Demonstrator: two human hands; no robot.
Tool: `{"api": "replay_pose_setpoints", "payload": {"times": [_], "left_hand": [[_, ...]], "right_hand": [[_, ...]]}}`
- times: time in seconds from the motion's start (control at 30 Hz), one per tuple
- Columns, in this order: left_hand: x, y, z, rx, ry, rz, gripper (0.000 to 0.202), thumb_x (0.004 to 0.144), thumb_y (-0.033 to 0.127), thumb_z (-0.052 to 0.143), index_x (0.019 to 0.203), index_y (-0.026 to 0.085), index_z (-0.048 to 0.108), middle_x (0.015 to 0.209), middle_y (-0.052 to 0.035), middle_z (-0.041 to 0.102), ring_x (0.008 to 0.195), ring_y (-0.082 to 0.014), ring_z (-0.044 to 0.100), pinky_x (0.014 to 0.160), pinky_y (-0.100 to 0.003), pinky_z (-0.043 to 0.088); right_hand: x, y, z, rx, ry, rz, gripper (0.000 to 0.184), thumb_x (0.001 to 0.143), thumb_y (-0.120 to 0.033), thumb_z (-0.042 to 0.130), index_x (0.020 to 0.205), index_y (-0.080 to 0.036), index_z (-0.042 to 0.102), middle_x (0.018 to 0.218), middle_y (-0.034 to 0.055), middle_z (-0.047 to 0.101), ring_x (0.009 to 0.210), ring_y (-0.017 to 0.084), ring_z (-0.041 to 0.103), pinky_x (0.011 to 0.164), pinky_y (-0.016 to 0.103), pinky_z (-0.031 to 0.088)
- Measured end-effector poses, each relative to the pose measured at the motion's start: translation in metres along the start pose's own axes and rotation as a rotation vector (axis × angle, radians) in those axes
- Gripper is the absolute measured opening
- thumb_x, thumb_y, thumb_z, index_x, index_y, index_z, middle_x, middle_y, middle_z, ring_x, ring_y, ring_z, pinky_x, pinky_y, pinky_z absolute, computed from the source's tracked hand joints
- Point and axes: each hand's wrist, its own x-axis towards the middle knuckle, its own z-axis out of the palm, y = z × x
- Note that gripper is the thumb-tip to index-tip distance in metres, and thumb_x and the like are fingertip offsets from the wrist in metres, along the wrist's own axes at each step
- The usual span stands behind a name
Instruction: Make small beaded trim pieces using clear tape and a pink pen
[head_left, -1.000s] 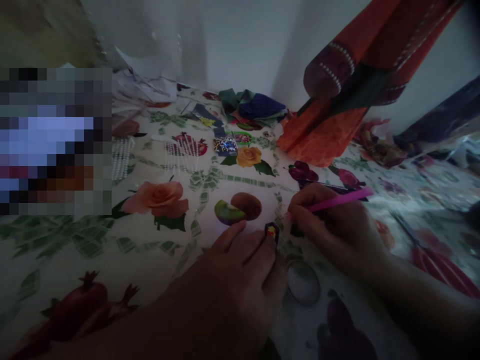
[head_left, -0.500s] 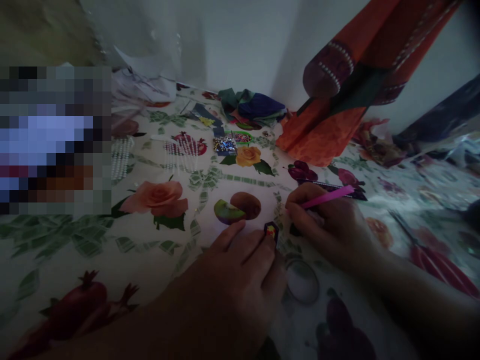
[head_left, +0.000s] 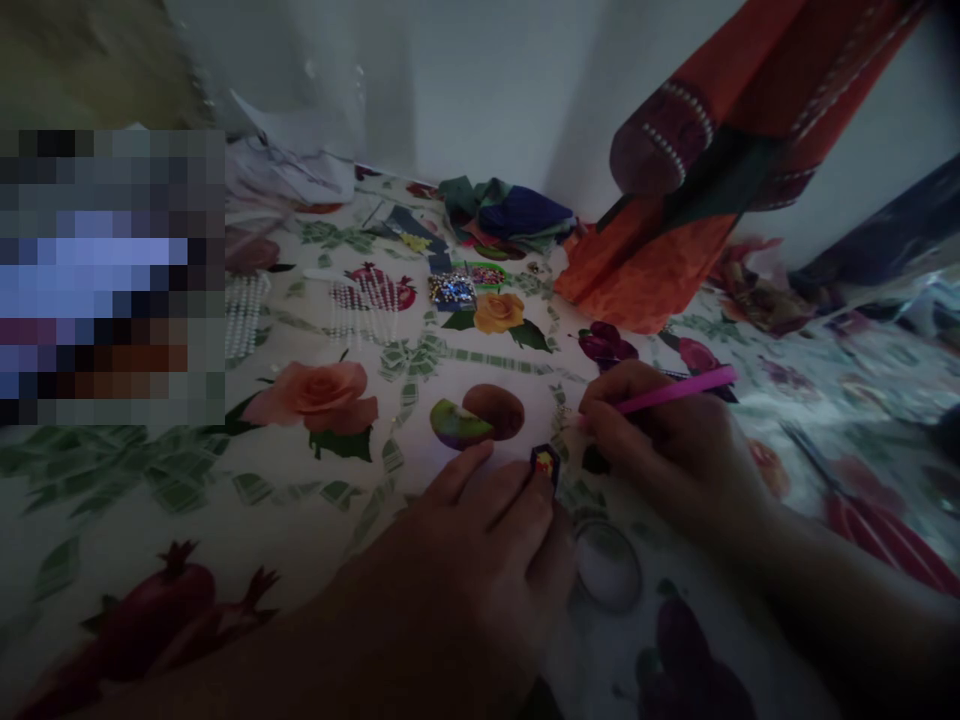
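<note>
My left hand lies low over the flowered tablecloth. Its fingers press a small dark piece with a red and yellow pattern, whose near part they hide. Pinched in my right hand is a slim pink pen-shaped stick, its rear end pointing up and right. The tip of the stick is too dim to make out. Tiny bright specks lie on the cloth by the right fingertips. Between my wrists rests a round, clear, rimmed object.
Farther back lie strings of white beads, a packet of shiny beads and a green-rimmed dish of small coloured bits. Bunched blue-green cloth and an orange garment are by the wall. Red-handled scissors lie right.
My right hand has shifted slightly right, and the pink stick has tilted a little flatter. My left hand keeps its hold on the small dark piece.
</note>
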Motion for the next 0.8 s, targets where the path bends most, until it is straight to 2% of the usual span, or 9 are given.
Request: {"api": "replay_pose_setpoints", "payload": {"times": [0.13, 0.33, 0.57, 0.67, 0.8], "left_hand": [[0.001, -0.008, 0.001, -0.042, 0.002, 0.126, 0.041, 0.102, 0.019, 0.030, 0.115, 0.014, 0.069, 0.116, -0.0097, 0.071, 0.108, -0.0252, 0.063, 0.103, -0.044, 0.044], [0.003, -0.011, 0.001, 0.000, 0.020, 0.143, 0.038, 0.099, 0.016, 0.034, 0.120, 0.013, 0.066, 0.117, -0.0094, 0.071, 0.105, -0.0255, 0.064, 0.099, -0.043, 0.047], [0.001, -0.009, 0.002, 0.025, 0.024, 0.129, 0.039, 0.100, 0.018, 0.034, 0.122, 0.011, 0.064, 0.116, -0.0098, 0.071, 0.107, -0.0259, 0.064, 0.099, -0.043, 0.047], [-0.002, -0.001, 0.002, 0.019, 0.004, 0.044, 0.038, 0.100, 0.015, 0.034, 0.121, 0.012, 0.065, 0.118, -0.0091, 0.070, 0.111, -0.0255, 0.062, 0.105, -0.044, 0.043], [-0.002, 0.002, 0.002, -0.013, 0.010, 0.025, 0.038, 0.101, 0.016, 0.033, 0.117, 0.012, 0.067, 0.119, -0.0094, 0.069, 0.113, -0.0254, 0.060, 0.106, -0.044, 0.042]], "right_hand": [[0.000, -0.004, 0.000, 0.010, -0.007, -0.037, 0.009, 0.096, -0.024, 0.055, 0.088, -0.022, 0.059, 0.079, -0.0006, 0.061, 0.069, 0.013, 0.058, 0.058, 0.027, 0.043], [-0.001, -0.007, 0.005, 0.089, -0.088, -0.181, 0.008, 0.095, -0.015, 0.056, 0.092, -0.021, 0.058, 0.083, -0.0032, 0.059, 0.073, 0.009, 0.057, 0.064, 0.022, 0.045], [-0.004, -0.007, 0.007, 0.125, -0.141, -0.183, 0.005, 0.096, -0.017, 0.057, 0.097, -0.022, 0.058, 0.088, -0.0033, 0.060, 0.079, 0.009, 0.058, 0.070, 0.021, 0.047], [-0.004, -0.008, 0.008, 0.119, -0.157, -0.172, 0.005, 0.096, -0.018, 0.057, 0.099, -0.022, 0.058, 0.089, -0.0028, 0.061, 0.081, 0.010, 0.059, 0.071, 0.022, 0.048], [-0.003, -0.008, 0.009, 0.108, -0.180, -0.162, 0.006, 0.096, -0.017, 0.056, 0.099, -0.021, 0.059, 0.089, -0.0022, 0.062, 0.082, 0.010, 0.060, 0.073, 0.023, 0.048]]}}
